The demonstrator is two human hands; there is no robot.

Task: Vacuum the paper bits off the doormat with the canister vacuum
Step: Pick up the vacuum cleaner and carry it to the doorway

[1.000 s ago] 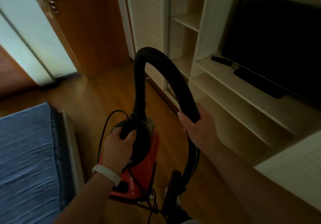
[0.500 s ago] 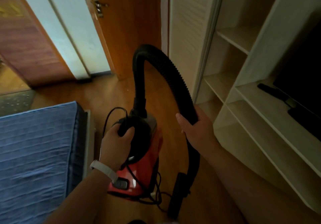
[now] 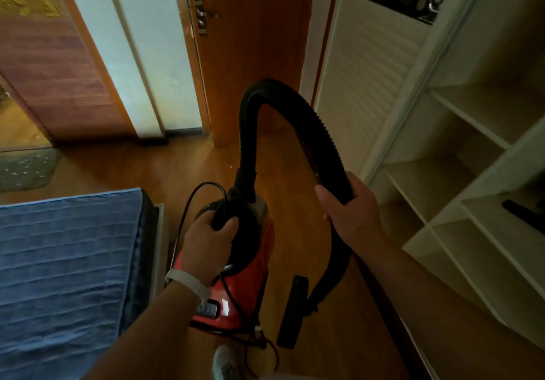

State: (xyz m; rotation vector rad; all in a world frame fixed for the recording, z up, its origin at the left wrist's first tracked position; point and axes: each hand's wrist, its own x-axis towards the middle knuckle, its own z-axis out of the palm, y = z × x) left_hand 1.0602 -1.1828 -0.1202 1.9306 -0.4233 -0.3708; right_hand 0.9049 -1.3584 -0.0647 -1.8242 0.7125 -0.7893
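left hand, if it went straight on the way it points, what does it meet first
Likely the hose cuff where it plugs into the canister, just beyond the left hand gripping the handle; depth is unclear.

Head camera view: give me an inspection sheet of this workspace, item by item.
Surface: wooden floor.
Job's things: red canister vacuum, black hose arching up from it, floor nozzle beside it; doormat far left, speckled with pale bits, apart from the nozzle.
Clutter: nothing seen.
Hands: left hand grips the vacuum's top handle; right hand grips the hose.
Cables: black cord loops beside the left hand.
Surroundings: blue-covered bed left, wooden door ahead, white shelving right.
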